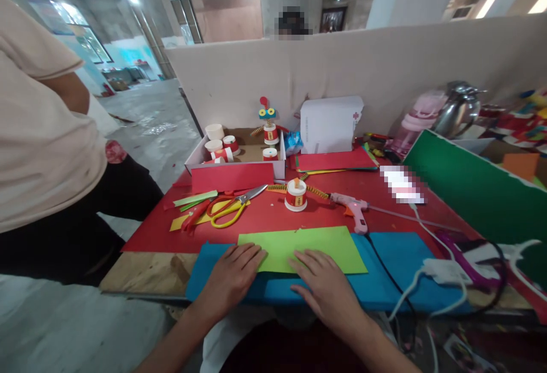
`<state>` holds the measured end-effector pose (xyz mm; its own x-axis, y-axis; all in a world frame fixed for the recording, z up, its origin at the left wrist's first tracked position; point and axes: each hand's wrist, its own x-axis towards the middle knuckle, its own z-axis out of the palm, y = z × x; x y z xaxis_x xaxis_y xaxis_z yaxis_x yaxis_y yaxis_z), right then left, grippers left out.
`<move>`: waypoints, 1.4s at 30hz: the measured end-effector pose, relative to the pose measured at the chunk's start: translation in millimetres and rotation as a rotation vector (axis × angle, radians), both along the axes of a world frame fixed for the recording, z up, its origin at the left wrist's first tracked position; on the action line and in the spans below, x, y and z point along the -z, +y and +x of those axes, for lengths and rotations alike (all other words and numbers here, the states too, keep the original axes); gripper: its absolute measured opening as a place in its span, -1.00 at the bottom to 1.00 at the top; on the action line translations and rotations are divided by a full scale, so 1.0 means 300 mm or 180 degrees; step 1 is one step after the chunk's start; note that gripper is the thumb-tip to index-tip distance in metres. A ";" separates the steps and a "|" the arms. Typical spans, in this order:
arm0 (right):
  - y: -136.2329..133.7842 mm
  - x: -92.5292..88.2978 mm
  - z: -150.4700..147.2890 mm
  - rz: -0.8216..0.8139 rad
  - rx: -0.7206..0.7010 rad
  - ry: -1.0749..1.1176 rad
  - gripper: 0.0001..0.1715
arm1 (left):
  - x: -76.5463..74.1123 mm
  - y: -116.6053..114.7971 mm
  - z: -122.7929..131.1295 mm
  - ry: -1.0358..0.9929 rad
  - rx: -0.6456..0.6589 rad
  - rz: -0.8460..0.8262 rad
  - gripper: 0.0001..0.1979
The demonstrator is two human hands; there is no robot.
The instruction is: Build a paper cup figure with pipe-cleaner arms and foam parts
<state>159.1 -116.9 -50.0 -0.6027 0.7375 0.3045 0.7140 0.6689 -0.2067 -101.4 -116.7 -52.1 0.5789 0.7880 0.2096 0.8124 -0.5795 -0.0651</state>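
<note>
A lime-green sheet of paper [316,243] lies on blue paper [387,259] at the table's front edge. My left hand [234,276] rests flat near the sheet's left end. On its near edge, right of the middle, my right hand [327,290] lies with fingers spread and slightly blurred. Just beyond the sheet stands an upside-down red and white paper cup [296,197] with coiled paper arms out to the sides. A pink hot glue gun [352,209] is right of the cup; yellow-handled scissors [233,209] lie to the left.
Behind are a box [236,169] with several paper cups, a finished cup figure [270,132] and stacked coloured paper [335,161]. A green board [474,191], a steel jug [461,108] and cables [387,270] occupy the right. A person [47,111] stands at the left.
</note>
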 end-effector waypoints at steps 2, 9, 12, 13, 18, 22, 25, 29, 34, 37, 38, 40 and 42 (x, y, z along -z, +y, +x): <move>0.007 0.008 0.001 0.0132 0.0036 0.0023 -0.63 | -0.009 -0.001 0.007 -0.0034 0.0016 -0.0039 -0.57; -0.006 -0.008 -0.045 0.0199 -0.0172 0.0207 -0.62 | -0.076 0.000 0.134 -0.0147 0.0041 -0.0192 -0.63; -0.003 -0.014 -0.020 0.0142 -0.0116 0.0163 -0.63 | -0.077 -0.007 0.163 -0.0115 0.0058 -0.0384 -0.68; 0.000 -0.011 0.002 0.0120 -0.0081 0.0148 -0.63 | -0.073 -0.011 0.159 -0.0125 0.0071 -0.0423 -0.67; 0.026 0.020 0.163 0.0085 0.0110 0.0268 -0.63 | -0.043 -0.036 0.068 -0.0353 0.0030 -0.0404 -0.60; 0.054 0.031 0.250 0.0016 0.0165 0.0761 -0.68 | -0.021 -0.038 -0.018 -0.0596 -0.0110 -0.0571 -0.57; 0.076 0.022 0.266 -0.0076 0.0127 0.1085 -0.73 | -0.025 -0.031 -0.084 -0.0984 -0.0181 -0.0763 -0.59; 0.089 0.010 0.259 -0.0132 0.0057 0.1207 -0.78 | -0.114 -0.009 -0.160 -0.1192 0.0298 -0.1442 -0.66; 0.086 0.019 0.257 0.0088 -0.0055 0.1061 -0.77 | -0.236 0.068 -0.083 -0.1145 0.0147 -0.1810 -0.67; 0.083 0.025 0.259 0.0133 -0.0081 0.0992 -0.72 | -0.216 0.117 0.057 -0.0714 0.0621 -0.1629 -0.55; 0.081 0.026 0.259 0.0121 -0.0084 0.0984 -0.71 | -0.198 0.131 0.098 -0.0506 0.0849 -0.1613 -0.47; 0.077 0.029 0.257 0.0091 -0.0057 0.0993 -0.71 | -0.161 0.155 0.145 -0.0094 0.1137 -0.1628 -0.37; 0.072 0.032 0.255 0.0067 0.0012 0.1025 -0.73 | -0.138 0.176 0.137 0.0041 0.0451 -0.1270 -0.41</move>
<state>235.6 -95.2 -59.8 -0.4702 0.7311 0.4944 0.6168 0.6729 -0.4085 -60.3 -63.8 -10.6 0.6879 0.7183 -0.1039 0.7235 -0.6672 0.1774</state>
